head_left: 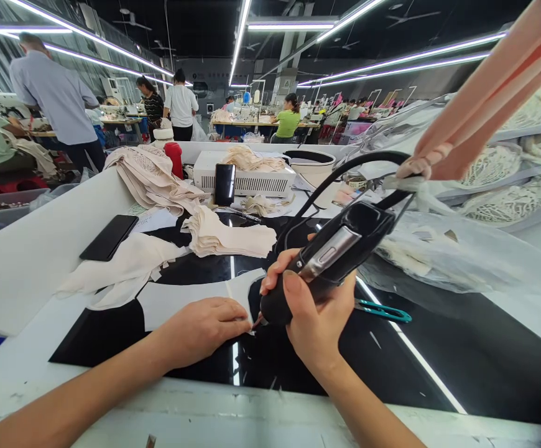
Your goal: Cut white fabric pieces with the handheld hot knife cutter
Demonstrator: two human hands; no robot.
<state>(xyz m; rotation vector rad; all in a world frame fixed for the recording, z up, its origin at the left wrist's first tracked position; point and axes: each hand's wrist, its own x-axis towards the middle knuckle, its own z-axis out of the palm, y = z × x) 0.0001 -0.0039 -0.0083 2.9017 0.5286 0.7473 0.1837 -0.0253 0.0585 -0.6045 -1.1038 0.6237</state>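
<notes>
My right hand (319,323) is wrapped round a black corded handheld power tool (340,242), tilted with its narrow tip down near the cloth's edge. The tool's type is unclear. A pink fabric strip (476,106) is tied at its cord end and runs up to the right. My left hand (205,326), fingers close together, pinches and presses the right end of a white fabric piece (177,298) beside the tip. Under it lies a glossy black sheet (298,367). Teal-handled snips (382,309) lie right of my right hand, their front end hidden.
Behind the work are stacked cream fabric pieces (228,236), a dark phone (109,238), another upright phone (224,185) and a white vented box (200,171). Clear plastic bags (448,249) crowd the right. A cord (331,177) arches over the table. Several people work beyond.
</notes>
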